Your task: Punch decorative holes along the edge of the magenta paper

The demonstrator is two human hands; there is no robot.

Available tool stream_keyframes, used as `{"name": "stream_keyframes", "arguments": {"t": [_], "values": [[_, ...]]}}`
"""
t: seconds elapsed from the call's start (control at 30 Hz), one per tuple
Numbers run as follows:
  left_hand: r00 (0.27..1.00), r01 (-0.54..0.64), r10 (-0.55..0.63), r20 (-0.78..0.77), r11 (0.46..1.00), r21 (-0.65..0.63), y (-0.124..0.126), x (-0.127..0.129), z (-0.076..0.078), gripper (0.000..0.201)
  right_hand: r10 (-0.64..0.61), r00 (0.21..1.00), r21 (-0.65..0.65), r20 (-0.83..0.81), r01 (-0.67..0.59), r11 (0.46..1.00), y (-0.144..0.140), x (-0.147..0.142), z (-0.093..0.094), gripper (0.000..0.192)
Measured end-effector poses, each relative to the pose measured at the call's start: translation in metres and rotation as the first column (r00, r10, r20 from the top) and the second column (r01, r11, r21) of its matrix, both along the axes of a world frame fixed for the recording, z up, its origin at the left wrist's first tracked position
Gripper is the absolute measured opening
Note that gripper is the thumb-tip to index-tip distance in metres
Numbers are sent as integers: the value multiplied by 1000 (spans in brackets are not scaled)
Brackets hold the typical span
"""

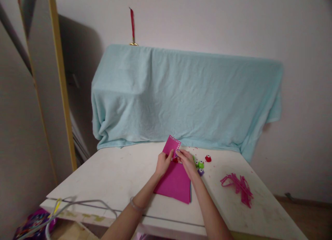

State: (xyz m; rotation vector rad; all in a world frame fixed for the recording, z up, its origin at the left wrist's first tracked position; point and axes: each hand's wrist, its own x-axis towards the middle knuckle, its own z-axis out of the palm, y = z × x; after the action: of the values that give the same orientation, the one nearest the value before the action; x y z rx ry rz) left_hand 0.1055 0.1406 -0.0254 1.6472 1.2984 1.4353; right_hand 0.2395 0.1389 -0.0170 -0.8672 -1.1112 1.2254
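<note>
A small magenta sheet (169, 145) with square holes along its top and right edges stands tilted up above the table. My left hand (163, 163) grips its lower left part, thumb on the front. At the lower right edge, the fingers of my right hand (186, 159) are pinched on the same sheet. Something small and red shows between the hands, partly covered. Beneath them lies a larger stack of magenta sheets (173, 184), with a bluish edge showing on its right side.
Right of my hands sit several small eyed figures: green (201, 164), purple (200, 172) and red (208, 158). A tangle of magenta strips (240, 189) lies farther right on the white table (114, 174). Behind hangs a light blue cloth (186, 98); a grey cable (85, 201) crosses the front left edge.
</note>
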Motion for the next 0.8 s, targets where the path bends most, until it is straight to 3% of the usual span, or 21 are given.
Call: {"name": "stream_keyframes", "arguments": {"t": [0.17, 0.37, 0.8], "values": [[995, 63, -66, 69, 997, 39, 0, 0, 2, 44, 4, 1000, 24, -14, -4, 1000, 1, -1, -5, 32], [993, 103, -109, 48, 988, 117, 5, 0, -2, 33, 7, 1000, -2, -22, -7, 1000, 1, -1, -6, 31], [994, 106, -109, 21, 989, 103, 3, -2, 0, 28, -37, 998, 25, 49, 36, 999, -4, -2, 2, 32]]}}
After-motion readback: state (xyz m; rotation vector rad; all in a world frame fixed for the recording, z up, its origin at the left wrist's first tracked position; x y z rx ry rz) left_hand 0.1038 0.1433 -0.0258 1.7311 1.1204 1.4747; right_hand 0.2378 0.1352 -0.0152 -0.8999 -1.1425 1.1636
